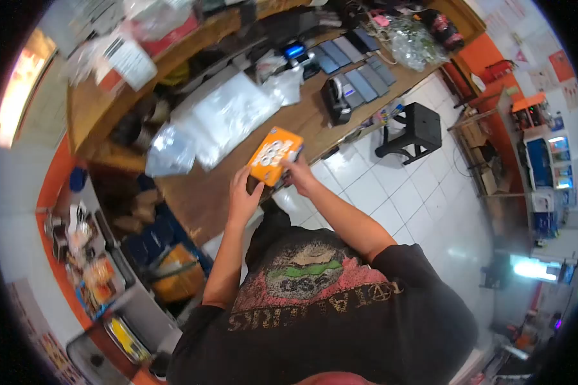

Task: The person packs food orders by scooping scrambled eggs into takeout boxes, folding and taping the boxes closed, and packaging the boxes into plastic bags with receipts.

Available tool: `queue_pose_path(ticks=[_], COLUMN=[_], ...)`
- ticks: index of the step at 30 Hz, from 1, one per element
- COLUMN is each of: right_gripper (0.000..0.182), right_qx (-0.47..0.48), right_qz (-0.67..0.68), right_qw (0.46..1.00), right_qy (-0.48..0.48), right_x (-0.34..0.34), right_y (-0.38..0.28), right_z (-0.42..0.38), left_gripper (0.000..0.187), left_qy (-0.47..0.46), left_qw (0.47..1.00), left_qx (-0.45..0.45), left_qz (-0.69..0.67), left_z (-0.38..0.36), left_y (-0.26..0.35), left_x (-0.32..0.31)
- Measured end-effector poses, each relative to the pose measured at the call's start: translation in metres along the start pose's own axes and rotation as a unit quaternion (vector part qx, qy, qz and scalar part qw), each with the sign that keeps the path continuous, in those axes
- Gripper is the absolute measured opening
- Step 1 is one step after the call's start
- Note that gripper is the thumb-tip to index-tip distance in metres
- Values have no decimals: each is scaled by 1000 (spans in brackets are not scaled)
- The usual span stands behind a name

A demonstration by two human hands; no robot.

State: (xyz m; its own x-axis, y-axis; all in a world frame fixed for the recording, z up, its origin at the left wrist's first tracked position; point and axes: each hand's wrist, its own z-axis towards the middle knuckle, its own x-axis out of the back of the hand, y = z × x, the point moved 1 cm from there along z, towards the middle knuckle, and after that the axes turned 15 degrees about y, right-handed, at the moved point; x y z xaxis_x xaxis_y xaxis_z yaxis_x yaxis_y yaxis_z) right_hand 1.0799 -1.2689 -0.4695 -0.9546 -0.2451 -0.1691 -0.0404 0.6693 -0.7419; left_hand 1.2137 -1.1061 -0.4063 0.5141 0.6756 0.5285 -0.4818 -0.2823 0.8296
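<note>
An orange box point(275, 154) with white round shapes printed on its top is held at the front edge of the wooden table point(196, 199). My left hand point(243, 196) grips its near left corner, thumb and fingers on the side. At the box's right side, my right hand point(298, 176) closes its fingers around the edge; part of those fingers is hidden. Clear plastic bags point(231, 115) lie just beyond the box. A black handheld device point(336, 101), perhaps a label printer or tape dispenser, stands to the right of them.
Several dark flat phone-like slabs point(359, 83) lie in rows at the table's right. Behind the bags is a device with a lit blue screen point(295, 51). A black plastic stool point(417, 131) stands on the white tiled floor point(392, 192). Cardboard boxes point(176, 273) sit below left.
</note>
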Motion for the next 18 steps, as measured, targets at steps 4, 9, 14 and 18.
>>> queue_pose_path(ticks=[4,9,14,18], right_gripper=[40,18,15,27], right_qx=[-13,169,400,372], right_qz=[-227,-94,-165,-334], right_qw=[973,957,783,739], right_qy=[27,217,447,452], right_x=[1,68,187,249], right_y=[-25,-77,-180,-247], right_z=[22,41,128,213], left_gripper=[56,97,117,118], left_qy=[-58,-103,-119,-148], left_qw=[987,966,971,940], left_qx=[-92,-32,-21,4], left_qz=[115,233,206,306], left_z=[58,90,99,120], left_y=[-14,-2,-10,19], left_x=[-33,-53,-86,-92])
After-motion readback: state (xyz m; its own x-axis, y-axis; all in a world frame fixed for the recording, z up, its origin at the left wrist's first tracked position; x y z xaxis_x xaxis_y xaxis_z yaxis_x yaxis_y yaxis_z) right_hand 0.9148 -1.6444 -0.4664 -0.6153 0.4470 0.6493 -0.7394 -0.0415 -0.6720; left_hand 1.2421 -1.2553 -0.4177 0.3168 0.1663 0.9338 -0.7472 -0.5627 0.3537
